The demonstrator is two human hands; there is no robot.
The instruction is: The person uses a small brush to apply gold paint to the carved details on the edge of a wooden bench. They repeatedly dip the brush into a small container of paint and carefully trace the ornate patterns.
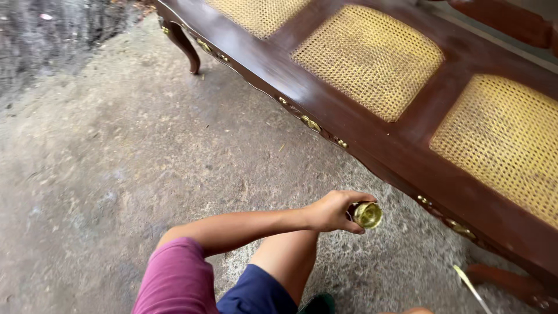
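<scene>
Now the left hand [334, 210] reaches out from seven o'clock toward the centre of the view, fingers curled tight around a small jar [367, 214] of gold-coloured paint. The jar sits at the three o'clock side of that fist, poking out past the knuckles, its round open mouth tipped up toward the camera so the shiny gold inside shows. Thumb over the top, fingers wrapped underneath, so the grip is closed firmly on the jar's body and only the rim and mouth stick clear of the hand.

Down at five o'clock a thin pale brush [471, 288] slants into view from the bottom right; the right hand holding it is below the edge of the view, so its grip cannot be told. The brush tip lies well apart from the jar, at about four o'clock from it.

Running from eleven o'clock to four o'clock is the dark brown wooden bench [360, 136], with woven cane panels [369, 58] set into its seat and small gold ornaments [311, 122] dotted along the front rail. The jar hovers just beside that rail, below it, over the rough grey concrete floor [116, 151]. A carved bench leg [185, 46] stands at eleven o'clock. The person's knee [288, 261] sits at six o'clock under the forearm.
</scene>
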